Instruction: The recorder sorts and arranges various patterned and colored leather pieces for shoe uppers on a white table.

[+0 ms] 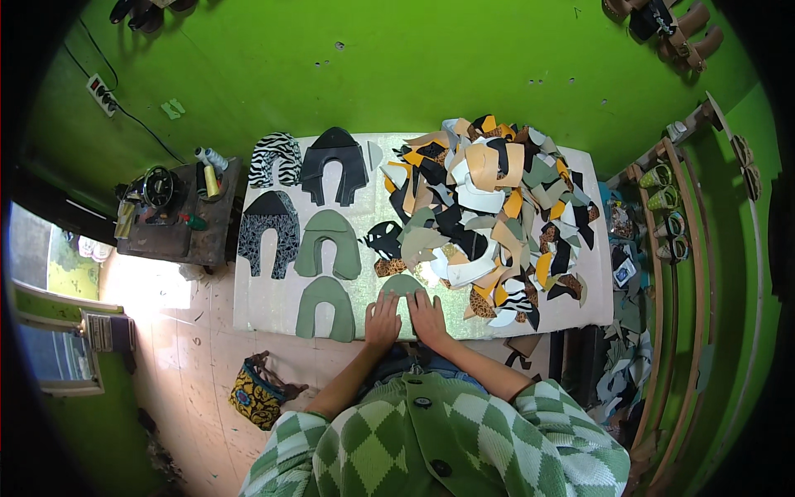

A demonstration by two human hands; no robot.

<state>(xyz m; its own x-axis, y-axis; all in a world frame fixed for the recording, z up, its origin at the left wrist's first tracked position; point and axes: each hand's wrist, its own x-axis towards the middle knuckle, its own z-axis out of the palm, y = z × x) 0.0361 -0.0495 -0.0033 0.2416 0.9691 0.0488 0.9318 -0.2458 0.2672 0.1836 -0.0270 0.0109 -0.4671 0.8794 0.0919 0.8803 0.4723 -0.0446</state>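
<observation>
At the table's front edge, a green shoe-upper piece (403, 284) with a rounded top lies under my hands. My left hand (383, 320) rests on its left side, fingers stretched out. On the right side, my right hand (426, 320) lies likewise, fingers extended and flat. The hands cover much of the piece's lower part. Just left of them is a green horseshoe-shaped upper (325, 296), with a green stack (328, 232) behind it. Farther back are a black stack (334, 155), a zebra-striped stack (276, 149) and a black-and-grey patterned stack (268, 224).
A large heap of mixed cut scraps (489, 199) covers the right half of the table (592, 286). To the left stands a sewing machine (159, 187) on a dark bench (157, 240), with thread cones (210, 178). A patterned bag (258, 393) sits on the floor. Shoes (660, 186) hang on a wooden rack.
</observation>
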